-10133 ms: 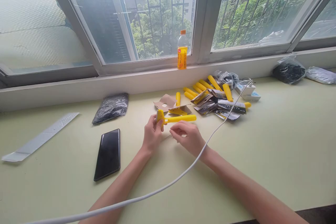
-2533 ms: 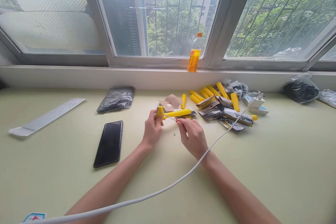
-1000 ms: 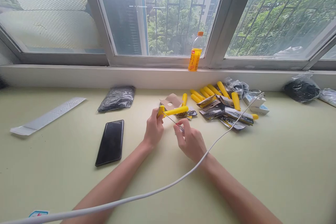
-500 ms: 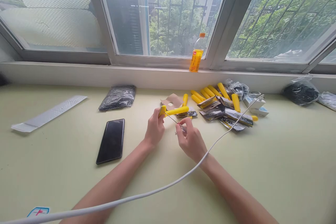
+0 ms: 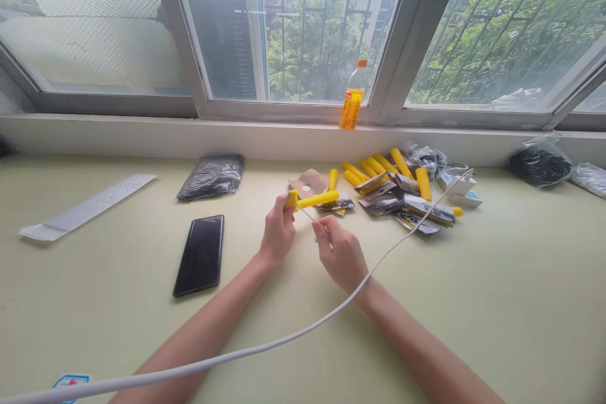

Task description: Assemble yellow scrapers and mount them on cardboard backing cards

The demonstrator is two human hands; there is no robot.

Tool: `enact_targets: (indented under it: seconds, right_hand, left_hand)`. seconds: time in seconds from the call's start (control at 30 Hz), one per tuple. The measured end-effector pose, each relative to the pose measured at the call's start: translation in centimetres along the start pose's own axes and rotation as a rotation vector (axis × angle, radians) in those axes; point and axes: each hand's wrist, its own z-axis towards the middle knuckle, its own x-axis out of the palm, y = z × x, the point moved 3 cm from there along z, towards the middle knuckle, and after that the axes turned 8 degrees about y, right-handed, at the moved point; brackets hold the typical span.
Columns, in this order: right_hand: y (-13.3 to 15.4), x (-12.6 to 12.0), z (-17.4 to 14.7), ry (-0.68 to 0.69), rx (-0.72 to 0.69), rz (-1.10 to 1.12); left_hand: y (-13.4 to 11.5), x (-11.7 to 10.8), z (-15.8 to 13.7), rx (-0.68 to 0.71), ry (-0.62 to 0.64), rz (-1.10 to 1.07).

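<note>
My left hand (image 5: pixel 277 235) is closed around the head of a yellow tool whose rounded handle (image 5: pixel 319 199) points to the right. Fingers of my right hand (image 5: pixel 341 254) are wrapped around a thin-shafted screwdriver (image 5: pixel 304 211), its grip mostly hidden in the palm. The tip of the metal shaft meets the yellow head beside my left fingers; whether it sits in a screw is too small to tell. Just behind the hands lie a brown card with a hole (image 5: pixel 303 184) and a black printed packet (image 5: pixel 341 204).
Several yellow-handled tools in black packaging (image 5: pixel 383 202) are piled at the back right. A white cable (image 5: pixel 303 332) crosses in front of my forearms. A phone (image 5: pixel 199 255), a dark plastic-wrapped pack (image 5: pixel 211 177) and a white strip (image 5: pixel 88 207) lie left. An orange drink bottle (image 5: pixel 351 107) stands on the sill.
My right hand has closed further around the screwdriver and shifted slightly left, covering the reddish spot seen before. My left hand keeps its hold on the yellow tool.
</note>
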Motion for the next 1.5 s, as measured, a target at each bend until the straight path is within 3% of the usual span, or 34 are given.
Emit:
enact_targets:
  seconds: [0.17,0.27,0.4,0.57,0.67,0.9,1.03,1.23,1.4,1.5]
  right_hand:
    - [0.3,0.4,-0.1,0.117,-0.004,0.002]
    - [-0.1,0.2,0.1,0.112,-0.011,-0.039]
    - [-0.5,0.1,0.2,0.099,0.113,-0.044]
    - [0.2,0.7,-0.3,0.180,0.423,0.379]
    - [0.3,0.9,-0.6,0.207,0.519,0.554]
    - [-0.2,0.5,-0.2,0.109,0.278,0.276]
    - [-0.7,0.6,0.1,0.087,0.315,0.311]
    - [-1.3,1.2,-0.1,0.219,0.593,0.687]
    - [-0.9,0.8,-0.1,0.148,0.387,0.461]
    - [-0.7,1.0,-0.2,0.153,0.417,0.496]
  left_hand:
    - [-0.1,-0.1,0.0,-0.045,-0.013,-0.016]
    - [0.0,-0.1,0.0,-0.057,-0.013,-0.025]
    - [-0.1,0.0,0.0,-0.034,-0.009,-0.031]
    - [-0.1,0.0,0.1,-0.005,-0.017,-0.003]
    - [-0.1,0.0,0.0,-0.016,-0.027,0.000]
    - [-0.1,-0.1,0.0,-0.010,-0.040,0.018]
    - [-0.1,-0.1,0.0,0.032,-0.052,0.037]
    - [0.1,0.1,0.1,0.010,-0.051,0.029]
    - [0.0,0.0,0.1,0.014,-0.057,0.042]
    - [-0.2,0.0,0.1,0.035,-0.055,0.053]
